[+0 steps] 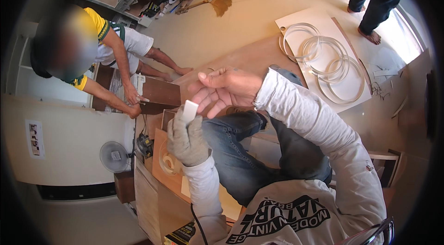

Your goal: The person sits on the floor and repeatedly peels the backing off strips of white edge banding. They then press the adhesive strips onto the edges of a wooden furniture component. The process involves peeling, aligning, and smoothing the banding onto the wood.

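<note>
My left hand (184, 141), in a grey glove, holds a small white rectangular piece (189, 110) upright between its fingers, just below and left of my right hand. My bare right hand (229, 88) is open, palm turned up, with loosely curled fingers apart and nothing visible in it. My legs in jeans (240, 152) are bent beneath my hands. Below my left hand, a wooden board (162, 136) carries a pale coiled strip (169, 159).
A co-worker (106, 37) bends over a brown wooden box (157, 92) at left. A fan (112, 155) and power tool (145, 145) stand below. A white board (303, 17) holds strip coils (337, 60); another person's legs (374, 4) are beyond. A broom (219, 4) lies near shelving.
</note>
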### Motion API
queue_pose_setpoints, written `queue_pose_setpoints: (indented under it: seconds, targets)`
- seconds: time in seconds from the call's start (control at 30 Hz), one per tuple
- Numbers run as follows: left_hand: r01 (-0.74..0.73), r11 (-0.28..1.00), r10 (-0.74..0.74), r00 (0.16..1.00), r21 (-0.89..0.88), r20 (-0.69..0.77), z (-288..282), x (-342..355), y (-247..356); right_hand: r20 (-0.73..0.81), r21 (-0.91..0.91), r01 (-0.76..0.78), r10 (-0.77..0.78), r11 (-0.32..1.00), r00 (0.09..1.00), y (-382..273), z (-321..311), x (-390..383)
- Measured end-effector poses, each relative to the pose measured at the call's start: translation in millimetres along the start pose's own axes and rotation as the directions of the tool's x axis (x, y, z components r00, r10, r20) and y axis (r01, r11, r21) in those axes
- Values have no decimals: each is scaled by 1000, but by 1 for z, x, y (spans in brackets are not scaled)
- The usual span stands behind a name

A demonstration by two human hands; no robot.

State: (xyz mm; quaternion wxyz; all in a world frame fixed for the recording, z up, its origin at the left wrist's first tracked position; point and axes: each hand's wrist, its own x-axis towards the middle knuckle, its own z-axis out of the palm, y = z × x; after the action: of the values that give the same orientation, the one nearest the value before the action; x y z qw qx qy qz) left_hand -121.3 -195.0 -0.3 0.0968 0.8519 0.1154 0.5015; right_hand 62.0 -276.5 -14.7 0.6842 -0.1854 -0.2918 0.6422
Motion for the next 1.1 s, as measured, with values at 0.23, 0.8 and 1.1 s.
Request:
queue_pose_setpoints:
  seconds: [0.23,0.8,1.1]
  targets:
    - [22,998,-19,998,57,-62,-40,0,-1,-174,-180,27,-59,983,983,2,-11,1]
    - [114,993,-111,990,-33,82,-30,31,8,-163,-318,116,-175,941,971,-14,-6,5]
    - [231,960,-197,959,-157,205,-17,53,12,214,15,204,-202,979,956,-9,12,25]
